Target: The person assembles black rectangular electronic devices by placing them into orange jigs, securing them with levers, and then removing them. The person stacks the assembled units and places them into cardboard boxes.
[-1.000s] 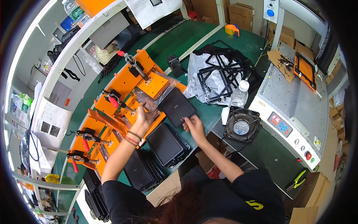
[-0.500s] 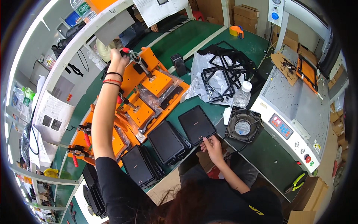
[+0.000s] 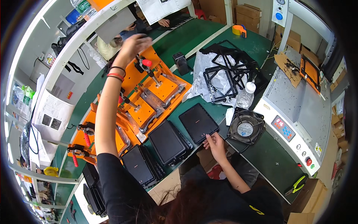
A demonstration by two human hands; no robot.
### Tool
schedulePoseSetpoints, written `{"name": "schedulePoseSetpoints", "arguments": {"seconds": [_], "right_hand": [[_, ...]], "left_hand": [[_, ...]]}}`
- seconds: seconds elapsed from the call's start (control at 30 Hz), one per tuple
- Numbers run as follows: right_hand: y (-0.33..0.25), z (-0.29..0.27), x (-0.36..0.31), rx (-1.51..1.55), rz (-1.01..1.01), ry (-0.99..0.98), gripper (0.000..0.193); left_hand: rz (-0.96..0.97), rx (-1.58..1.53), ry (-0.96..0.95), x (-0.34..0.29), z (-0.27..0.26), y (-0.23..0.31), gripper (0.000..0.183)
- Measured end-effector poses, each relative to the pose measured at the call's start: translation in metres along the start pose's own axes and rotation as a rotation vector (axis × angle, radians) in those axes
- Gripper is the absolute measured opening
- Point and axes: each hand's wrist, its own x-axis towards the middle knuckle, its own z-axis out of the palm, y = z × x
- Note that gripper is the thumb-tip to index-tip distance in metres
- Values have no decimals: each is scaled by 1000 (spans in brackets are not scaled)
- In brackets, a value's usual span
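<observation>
My left hand (image 3: 135, 46) reaches over the back of an orange clamping fixture (image 3: 164, 98), its fingers stretched out and slightly blurred. Just below it is the red-tipped handle of a toggle clamp (image 3: 147, 63), apart from the fingers as far as I can see. Orange blocks and clear plastic film lie under the clamps. My right hand (image 3: 215, 146) grips the near right corner of a flat black rectangular panel (image 3: 197, 122) on the green table, thumb on top. To its left are two stacks of similar black panels (image 3: 167, 142) (image 3: 138, 164).
Black frames (image 3: 220, 84) lie on white wrapping behind the panel, beside a clear bottle (image 3: 245, 96) and a square fan (image 3: 245, 128). Right of these stands a grey machine with a control panel (image 3: 284, 128). Cutters (image 3: 296, 184) and a tape roll (image 3: 239, 31) also lie about. Another person's hand (image 3: 164, 22) shows at the back.
My left hand has let go of the clamp's red handle and moved right with its fingers extended. The handle now points right, lower than before. My right hand stays at the panel's corner.
</observation>
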Motion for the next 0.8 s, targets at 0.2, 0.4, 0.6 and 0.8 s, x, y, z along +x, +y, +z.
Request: {"name": "schedulePoseSetpoints", "arguments": {"seconds": [0.2, 0.4, 0.6, 0.8], "right_hand": [[3, 0, 3, 35, 22, -13, 20], [2, 10, 9, -65, -36, 7, 16], [-31, 21, 8, -235, -158, 60, 16], [-48, 42, 0, -490, -382, 60, 18]], "left_hand": [[55, 1128, -287, 5, 44, -45, 39], [368, 861, 105, 0, 41, -56, 26], [853, 1050, 341, -83, 77, -38, 31], [-86, 380, 76, -193, 98, -111, 67]]}}
